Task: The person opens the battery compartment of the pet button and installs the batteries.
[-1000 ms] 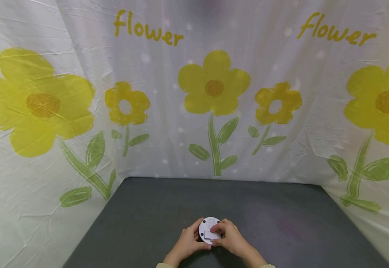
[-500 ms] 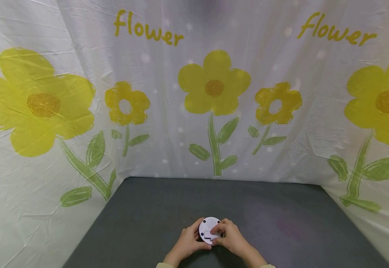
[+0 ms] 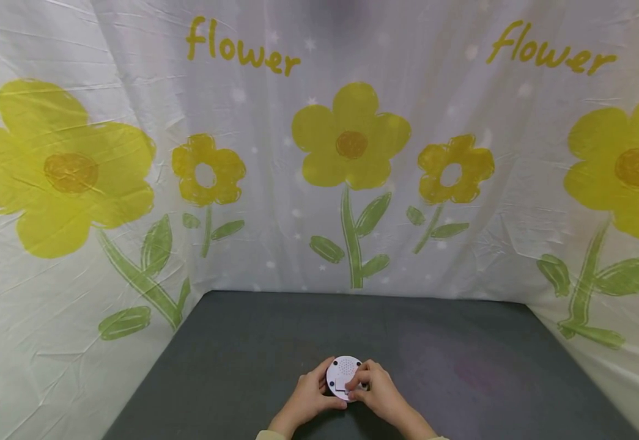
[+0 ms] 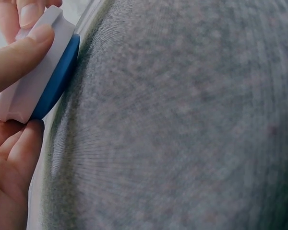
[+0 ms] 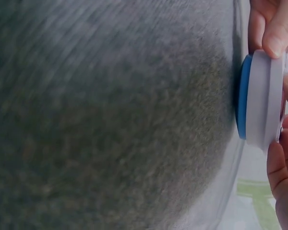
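Note:
A round white device (image 3: 343, 368) with a grid of small holes and black feet faces up between my hands; its domed side, blue in the left wrist view (image 4: 57, 79), faces down, close over the dark table. My left hand (image 3: 310, 396) grips the device's left edge, thumb at the near rim and fingers behind. My right hand (image 3: 380, 391) is at its right side, with the index finger bent over the rectangular battery cover (image 3: 340, 383) and the thumb by its near edge, pinching there. These fingers hide part of the cover.
The dark grey table (image 3: 275, 330) spreads out beyond both hands. A pale curtain (image 3: 275, 244) with printed yellow flowers and the word "flower" encloses it at the back and sides.
My right index finger has drawn slightly back toward the thumb, over the battery cover. The device and my left hand have stayed in place.

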A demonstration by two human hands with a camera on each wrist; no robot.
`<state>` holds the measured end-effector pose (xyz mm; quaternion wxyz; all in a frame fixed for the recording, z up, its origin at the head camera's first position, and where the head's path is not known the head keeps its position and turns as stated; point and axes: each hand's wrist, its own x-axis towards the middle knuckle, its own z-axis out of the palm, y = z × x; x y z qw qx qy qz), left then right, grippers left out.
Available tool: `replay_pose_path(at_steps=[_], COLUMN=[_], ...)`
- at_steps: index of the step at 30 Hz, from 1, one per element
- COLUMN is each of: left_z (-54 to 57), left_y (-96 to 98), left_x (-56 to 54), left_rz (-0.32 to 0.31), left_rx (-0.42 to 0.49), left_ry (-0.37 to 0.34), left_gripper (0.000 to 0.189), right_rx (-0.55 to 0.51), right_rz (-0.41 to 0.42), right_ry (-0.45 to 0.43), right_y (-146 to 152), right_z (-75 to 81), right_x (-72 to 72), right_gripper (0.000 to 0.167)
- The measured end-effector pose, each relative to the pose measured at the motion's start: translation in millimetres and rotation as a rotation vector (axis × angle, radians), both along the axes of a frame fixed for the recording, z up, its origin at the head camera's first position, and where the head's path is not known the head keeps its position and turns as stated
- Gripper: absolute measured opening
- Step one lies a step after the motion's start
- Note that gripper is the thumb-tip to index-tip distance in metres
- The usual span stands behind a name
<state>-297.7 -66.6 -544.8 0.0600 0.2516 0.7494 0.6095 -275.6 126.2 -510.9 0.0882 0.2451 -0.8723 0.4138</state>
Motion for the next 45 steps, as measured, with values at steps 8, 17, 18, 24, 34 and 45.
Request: replay_pose_path(at_steps=[8, 17, 18, 24, 34, 45], left_z=[-0.2, -1.1, -1.3, -1.1, -2.4, -0.7], left_y=[0.3, 1.1, 1.2, 2.0, 3.4, 4.1], left_x=[0.0, -2.3, -2.7, -4.6, -4.5, -4.9], left_rz=[0.012, 0.019, 0.022, 0.043, 0.045, 0.032], left_rx=[-0.033, -0.036, -0.04, -0.092, -0.105, -0.089], left_ry=[0.021, 0.026, 0.027, 0.056, 0.063, 0.028], left_gripper=[0.088, 0.089, 0.089, 0.089, 0.089, 0.09], right_rx=[-0.014, 0.021, 0.029, -0.019, -0.033, -0.073], right_rz=[-0.064, -0.216, -0.221, -0.194, -0.25, -0.239], right_ry=[0.045, -0.022, -0.035, -0.094, -0.114, -0.153], right_y=[1.9, 0.7, 0.6, 0.5, -1.3, 3.0], right_z=[-2.3, -3.4, -3.2, -2.7, -3.5, -5.5], right_x=[2.2, 2.7, 2.5, 0.4, -2.2, -3.6], right_gripper=[0.012, 0.044, 0.046, 0.053, 0.051, 0.064])
